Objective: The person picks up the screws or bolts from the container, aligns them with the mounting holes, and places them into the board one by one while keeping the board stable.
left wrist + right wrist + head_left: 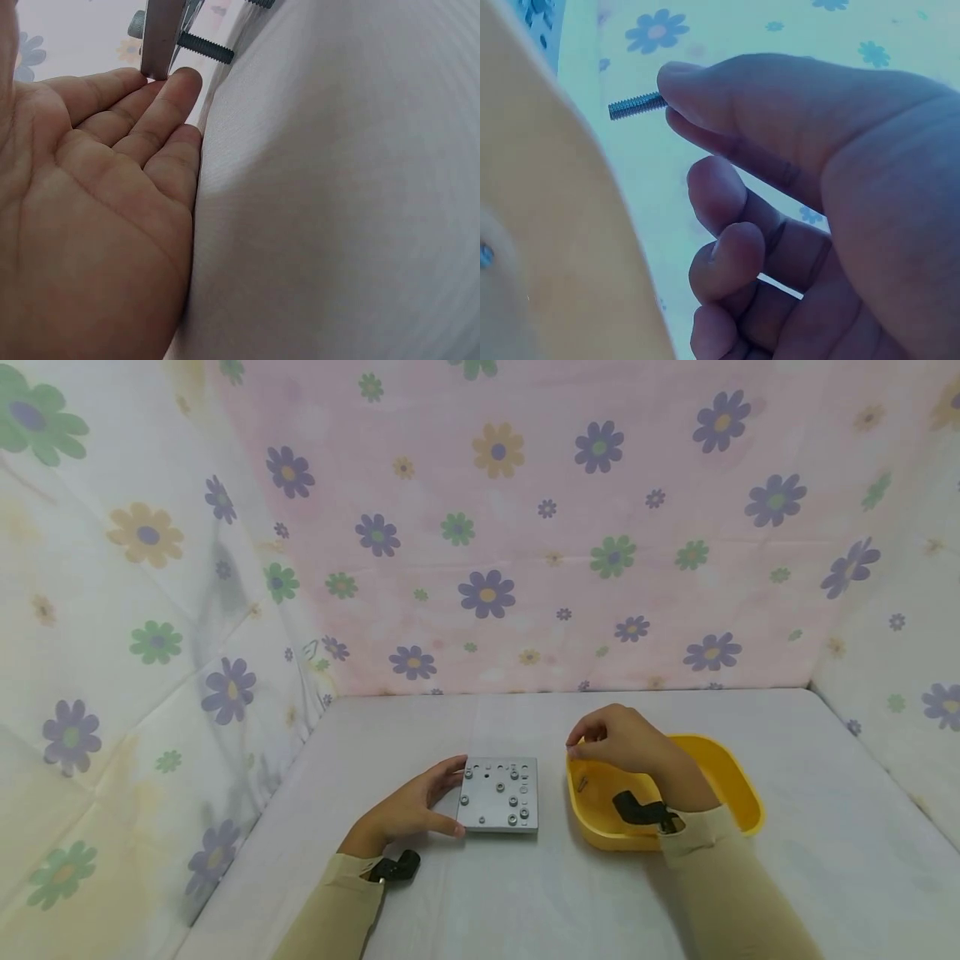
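A square metal plate (491, 810) with several socket-head screws (500, 787) and open holes lies on the table. My left hand (408, 806) holds it by its left side, thumb at the near corner and fingers at the far corner. From low down, the left wrist view shows the fingertips against the plate's edge (161, 37) and a threaded shank (206, 49) sticking out underneath. Above the left rim of a yellow tray (600, 841), my right hand (618, 739) pinches a screw (636, 106) between thumb and forefinger. Its threaded end shows; its head is hidden.
Inside the tray lies a small screw (582, 784) near the left wall; the right forearm covers part of the tray. The white table (465, 902) is bounded by flower-patterned cloth (525, 635) at the back and sides.
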Tool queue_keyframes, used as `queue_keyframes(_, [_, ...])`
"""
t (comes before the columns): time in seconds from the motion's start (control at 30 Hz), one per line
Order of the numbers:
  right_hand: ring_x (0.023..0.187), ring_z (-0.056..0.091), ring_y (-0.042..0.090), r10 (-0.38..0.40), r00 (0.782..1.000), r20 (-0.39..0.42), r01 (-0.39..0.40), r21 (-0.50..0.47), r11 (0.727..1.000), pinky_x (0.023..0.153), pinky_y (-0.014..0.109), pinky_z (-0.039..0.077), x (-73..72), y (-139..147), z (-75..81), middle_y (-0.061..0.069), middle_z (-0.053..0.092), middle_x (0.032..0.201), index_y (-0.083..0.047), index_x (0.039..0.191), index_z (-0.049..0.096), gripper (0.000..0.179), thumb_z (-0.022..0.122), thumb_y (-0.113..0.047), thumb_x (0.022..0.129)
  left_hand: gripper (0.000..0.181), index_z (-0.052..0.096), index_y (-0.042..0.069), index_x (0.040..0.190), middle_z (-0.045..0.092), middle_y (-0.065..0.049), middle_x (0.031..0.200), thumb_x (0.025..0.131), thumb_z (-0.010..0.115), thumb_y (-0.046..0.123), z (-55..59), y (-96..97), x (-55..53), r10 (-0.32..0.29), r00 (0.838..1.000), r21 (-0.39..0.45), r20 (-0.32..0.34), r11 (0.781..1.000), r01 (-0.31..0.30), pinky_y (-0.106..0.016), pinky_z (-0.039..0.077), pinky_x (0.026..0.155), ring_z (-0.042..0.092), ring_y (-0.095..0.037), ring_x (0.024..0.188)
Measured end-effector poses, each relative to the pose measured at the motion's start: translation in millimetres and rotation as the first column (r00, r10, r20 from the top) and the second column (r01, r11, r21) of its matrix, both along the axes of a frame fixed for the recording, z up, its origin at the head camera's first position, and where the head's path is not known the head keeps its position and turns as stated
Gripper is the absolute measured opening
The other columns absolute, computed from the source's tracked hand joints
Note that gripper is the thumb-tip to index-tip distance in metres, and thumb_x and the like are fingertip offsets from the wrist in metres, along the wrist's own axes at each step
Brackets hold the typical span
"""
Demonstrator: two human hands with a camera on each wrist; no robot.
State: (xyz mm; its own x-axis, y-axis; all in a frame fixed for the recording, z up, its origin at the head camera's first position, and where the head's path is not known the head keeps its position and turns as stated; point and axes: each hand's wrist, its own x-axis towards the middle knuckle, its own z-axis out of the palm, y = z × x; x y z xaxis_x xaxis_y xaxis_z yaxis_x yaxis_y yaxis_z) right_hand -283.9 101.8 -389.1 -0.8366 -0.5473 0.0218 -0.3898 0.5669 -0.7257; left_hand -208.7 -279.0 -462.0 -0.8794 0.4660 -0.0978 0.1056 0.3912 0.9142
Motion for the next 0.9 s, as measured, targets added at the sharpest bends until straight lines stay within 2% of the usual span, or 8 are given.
queue_keyframes(0.27, [0.079,0.058,0.022,-0.029,0.999,0.02,0.03,-0.029,0.999,0.066,0.033,0.051,4.5,-12,5.3,0.0,0.068,0.089,-0.025,0.099,0.081,0.01,0.08,-0.031,0.09,0.118,0.026,0.021,0.165,0.036,0.008,0.165,0.07,0.096,0.014,-0.6,0.6,-0.9,0.011,1.0,-0.003,-0.002,1.0,-0.011,-0.045,0.017,0.131,0.034,-0.019,0.154])
queue_keyframes(0.6, [0.086,0.059,0.022,-0.056,0.998,0.038,0.059,-0.082,0.995,0.074,0.033,0.053,6.8,-24,8.6,-0.005,0.075,0.095,-0.022,0.1,0.081,0.013,0.079,-0.031,0.092,0.119,0.025,0.019,0.165,0.036,0.007,0.165,0.07,0.096,0.013,-0.7,0.6,-1.4,0.0,1.0,0.015,0.005,1.0,0.0,-0.045,0.017,0.131,0.034,-0.02,0.154])
queue_keyframes(0.77, [0.09,0.056,0.023,-0.077,0.997,0.022,0.079,-0.089,0.993,0.073,0.033,0.051,7.6,-32,6.3,-0.005,0.072,0.097,-0.026,0.097,0.082,0.009,0.08,-0.032,0.09,0.119,0.025,0.02,0.165,0.037,0.008,0.165,0.07,0.096,0.013,-0.3,0.5,-1.5,-0.001,1.0,0.02,0.009,1.0,0.001,-0.046,0.016,0.131,0.034,-0.02,0.154])
queue_keyframes(0.9, [0.101,0.055,0.024,-0.093,0.996,0.006,0.094,-0.077,0.993,0.082,0.037,0.049,10.0,-41,3.9,-0.004,0.071,0.106,-0.031,0.095,0.082,0.006,0.081,-0.034,0.09,0.118,0.026,0.022,0.164,0.036,0.009,0.165,0.07,0.097,0.014,-0.4,0.3,-1.7,0.003,1.0,0.01,0.004,1.0,-0.003,-0.046,0.016,0.131,0.034,-0.018,0.154])
